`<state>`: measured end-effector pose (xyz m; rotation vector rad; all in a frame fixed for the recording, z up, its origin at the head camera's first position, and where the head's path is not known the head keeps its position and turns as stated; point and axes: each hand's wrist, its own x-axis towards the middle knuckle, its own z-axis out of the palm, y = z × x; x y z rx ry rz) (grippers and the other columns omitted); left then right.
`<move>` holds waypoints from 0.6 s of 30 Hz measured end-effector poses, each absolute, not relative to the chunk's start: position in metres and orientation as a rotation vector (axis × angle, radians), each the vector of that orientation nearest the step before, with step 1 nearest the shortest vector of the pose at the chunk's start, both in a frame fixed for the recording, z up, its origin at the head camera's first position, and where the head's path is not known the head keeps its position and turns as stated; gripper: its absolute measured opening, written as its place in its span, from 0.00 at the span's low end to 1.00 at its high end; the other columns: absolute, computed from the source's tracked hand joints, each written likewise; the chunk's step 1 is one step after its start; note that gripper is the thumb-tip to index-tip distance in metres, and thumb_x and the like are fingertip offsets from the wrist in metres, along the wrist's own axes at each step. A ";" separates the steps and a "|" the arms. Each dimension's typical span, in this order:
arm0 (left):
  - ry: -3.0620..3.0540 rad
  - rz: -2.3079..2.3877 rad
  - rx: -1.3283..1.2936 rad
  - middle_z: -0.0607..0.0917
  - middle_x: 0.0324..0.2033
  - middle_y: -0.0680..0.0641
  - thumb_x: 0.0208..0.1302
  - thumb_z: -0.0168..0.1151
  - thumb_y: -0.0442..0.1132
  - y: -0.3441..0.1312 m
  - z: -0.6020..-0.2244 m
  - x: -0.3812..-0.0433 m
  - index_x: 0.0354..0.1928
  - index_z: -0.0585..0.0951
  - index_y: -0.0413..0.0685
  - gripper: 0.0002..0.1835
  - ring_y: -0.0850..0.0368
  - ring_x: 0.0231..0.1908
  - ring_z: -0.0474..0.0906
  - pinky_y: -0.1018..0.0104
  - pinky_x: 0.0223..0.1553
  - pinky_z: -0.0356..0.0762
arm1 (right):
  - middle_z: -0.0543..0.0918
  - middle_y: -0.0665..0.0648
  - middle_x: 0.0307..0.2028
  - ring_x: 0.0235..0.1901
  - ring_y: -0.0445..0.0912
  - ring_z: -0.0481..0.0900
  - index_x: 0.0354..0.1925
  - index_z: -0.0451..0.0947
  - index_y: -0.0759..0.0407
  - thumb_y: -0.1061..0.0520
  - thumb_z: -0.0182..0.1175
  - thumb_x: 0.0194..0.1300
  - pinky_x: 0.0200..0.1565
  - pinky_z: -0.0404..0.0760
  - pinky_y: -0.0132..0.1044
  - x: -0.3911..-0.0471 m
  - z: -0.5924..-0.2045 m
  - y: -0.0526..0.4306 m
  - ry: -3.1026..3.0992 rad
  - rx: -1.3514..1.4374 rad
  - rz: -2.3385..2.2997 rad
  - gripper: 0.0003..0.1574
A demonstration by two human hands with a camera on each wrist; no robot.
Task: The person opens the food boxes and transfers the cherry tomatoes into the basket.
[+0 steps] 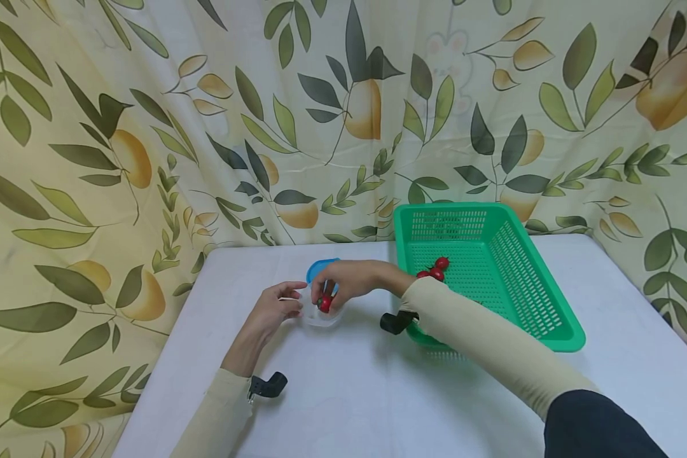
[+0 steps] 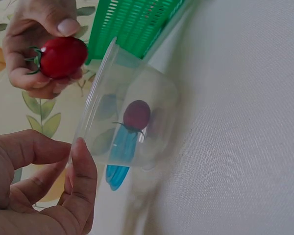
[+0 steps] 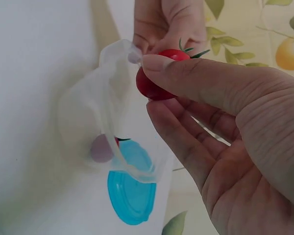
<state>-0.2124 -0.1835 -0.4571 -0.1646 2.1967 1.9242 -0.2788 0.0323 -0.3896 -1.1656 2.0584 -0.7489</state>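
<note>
A small clear plastic container stands on the white table, with one cherry tomato seen through its wall. My left hand pinches the container's rim between thumb and fingers. Over the container's mouth, my right hand holds another red cherry tomato between its thumb and fingertips. This tomato still has its green stem leaves. Just behind the container lies a round blue lid, partly covered by the right hand in the head view.
A green slotted basket stands to the right, several cherry tomatoes lying at its left side. My right forearm crosses over its front left corner. A leaf-and-fruit patterned curtain hangs behind the white-covered table.
</note>
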 end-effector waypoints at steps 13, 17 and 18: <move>2.179 1.936 -0.147 0.73 0.47 0.37 0.61 0.58 0.19 -0.183 -0.459 -0.215 0.63 0.78 0.35 0.26 0.55 0.35 0.75 0.70 0.37 0.83 | 0.83 0.48 0.49 0.51 0.45 0.82 0.50 0.83 0.51 0.62 0.72 0.61 0.53 0.84 0.36 -0.274 -0.374 0.046 2.032 -1.154 -0.798 0.20; 2.188 1.932 -0.146 0.73 0.47 0.36 0.61 0.59 0.19 -0.182 -0.459 -0.215 0.62 0.78 0.35 0.26 0.55 0.35 0.75 0.71 0.36 0.83 | 0.83 0.47 0.49 0.51 0.45 0.82 0.51 0.83 0.52 0.62 0.72 0.61 0.53 0.84 0.37 -0.272 -0.371 0.052 2.034 -1.168 -0.801 0.20; 2.189 1.930 -0.150 0.73 0.48 0.35 0.61 0.59 0.19 -0.182 -0.459 -0.215 0.62 0.78 0.35 0.26 0.55 0.35 0.75 0.70 0.36 0.83 | 0.83 0.48 0.50 0.51 0.45 0.81 0.52 0.83 0.53 0.62 0.72 0.61 0.53 0.84 0.37 -0.272 -0.370 0.054 2.033 -1.171 -0.803 0.20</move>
